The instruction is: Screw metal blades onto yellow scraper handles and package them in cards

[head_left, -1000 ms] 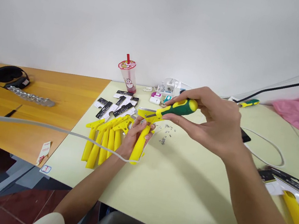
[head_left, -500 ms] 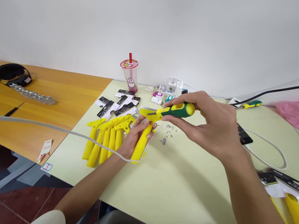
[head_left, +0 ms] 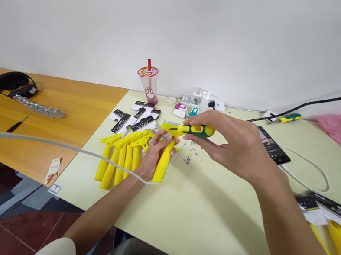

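Note:
My left hand (head_left: 153, 155) is closed around the handle of a yellow scraper (head_left: 161, 165), its head turned up and away from me. A metal blade edge shows along the top of that head. In my right hand (head_left: 233, 145) is a green and yellow screwdriver (head_left: 199, 130), pinched by the handle between thumb and fingers. The screwdriver's tip meets the scraper head; the exact contact spot is too small to make out. Several more yellow scrapers (head_left: 111, 165) lie side by side to the left of my left hand. Small screws and nuts (head_left: 187, 159) are scattered right of the held scraper.
Black-and-white blade packs (head_left: 143, 123) lie behind the scrapers, near a drink cup (head_left: 149, 86). A power strip (head_left: 217, 105) stands by the wall. To the right are a phone (head_left: 272, 146) and another screwdriver (head_left: 290, 118). A grey cable (head_left: 87, 152) crosses in front of my left forearm.
The screwdriver has shifted slightly left and down, its handle now lying more level. My right hand has moved along with it, while my left hand keeps hold of the scraper.

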Demonstrator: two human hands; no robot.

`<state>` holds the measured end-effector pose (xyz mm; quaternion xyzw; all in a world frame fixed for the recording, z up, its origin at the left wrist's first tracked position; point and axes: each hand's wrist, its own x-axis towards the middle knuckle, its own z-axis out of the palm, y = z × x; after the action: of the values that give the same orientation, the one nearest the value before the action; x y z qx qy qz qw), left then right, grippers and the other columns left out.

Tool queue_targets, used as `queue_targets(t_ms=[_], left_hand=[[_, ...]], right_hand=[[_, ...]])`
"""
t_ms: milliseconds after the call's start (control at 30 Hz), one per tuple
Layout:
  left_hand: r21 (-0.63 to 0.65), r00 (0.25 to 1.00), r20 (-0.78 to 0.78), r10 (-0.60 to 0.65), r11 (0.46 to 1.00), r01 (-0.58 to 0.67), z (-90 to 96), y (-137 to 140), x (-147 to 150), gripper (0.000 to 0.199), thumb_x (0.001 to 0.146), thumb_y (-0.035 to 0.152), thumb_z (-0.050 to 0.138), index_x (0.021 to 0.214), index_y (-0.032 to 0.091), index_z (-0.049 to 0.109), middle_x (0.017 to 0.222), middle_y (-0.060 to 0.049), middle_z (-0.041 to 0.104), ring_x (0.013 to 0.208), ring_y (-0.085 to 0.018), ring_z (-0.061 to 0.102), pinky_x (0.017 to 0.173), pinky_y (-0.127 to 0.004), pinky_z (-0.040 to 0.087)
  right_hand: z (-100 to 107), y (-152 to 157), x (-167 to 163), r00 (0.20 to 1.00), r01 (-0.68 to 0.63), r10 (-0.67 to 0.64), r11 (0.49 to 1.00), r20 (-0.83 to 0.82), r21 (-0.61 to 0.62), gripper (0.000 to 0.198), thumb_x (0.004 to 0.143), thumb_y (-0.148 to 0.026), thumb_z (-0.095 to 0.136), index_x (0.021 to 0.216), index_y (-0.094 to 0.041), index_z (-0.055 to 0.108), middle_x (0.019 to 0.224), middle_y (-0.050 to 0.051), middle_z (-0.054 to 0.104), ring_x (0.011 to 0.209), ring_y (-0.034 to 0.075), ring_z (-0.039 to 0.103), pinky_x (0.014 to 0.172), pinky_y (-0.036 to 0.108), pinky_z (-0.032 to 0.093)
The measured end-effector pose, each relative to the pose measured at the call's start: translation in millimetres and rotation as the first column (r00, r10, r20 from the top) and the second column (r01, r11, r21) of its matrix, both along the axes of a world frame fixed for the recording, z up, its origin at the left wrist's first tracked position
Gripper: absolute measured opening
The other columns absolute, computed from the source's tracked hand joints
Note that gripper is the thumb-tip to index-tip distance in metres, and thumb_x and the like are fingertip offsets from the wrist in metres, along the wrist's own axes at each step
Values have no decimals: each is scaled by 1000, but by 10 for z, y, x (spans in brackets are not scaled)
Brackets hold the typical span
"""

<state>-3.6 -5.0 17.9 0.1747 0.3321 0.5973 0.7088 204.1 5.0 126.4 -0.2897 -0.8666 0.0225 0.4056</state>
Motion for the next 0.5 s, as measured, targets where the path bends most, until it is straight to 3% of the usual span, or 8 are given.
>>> queue_targets(t_ms=[200,500], left_hand=[[24,996,-81,-34,999,36,-2,-18,-15,54,75,28,98,109,27,56,93,0,72,61,-8,62,61,-21,49],[96,995,-101,-4,995,14,-69,2,-33,52,78,27,96,109,27,54,93,2,73,60,-8,62,68,-24,52]], right_hand=[[-47,36,-36,998,-3,4,1000,-58,20,14,102,-30,74,115,-28,69,109,2,83,90,22,79,80,35,62],[-121,57,-71,991,53,-50,998,-121,22,21,100,-38,78,114,-26,68,106,4,82,84,21,76,75,33,59]])
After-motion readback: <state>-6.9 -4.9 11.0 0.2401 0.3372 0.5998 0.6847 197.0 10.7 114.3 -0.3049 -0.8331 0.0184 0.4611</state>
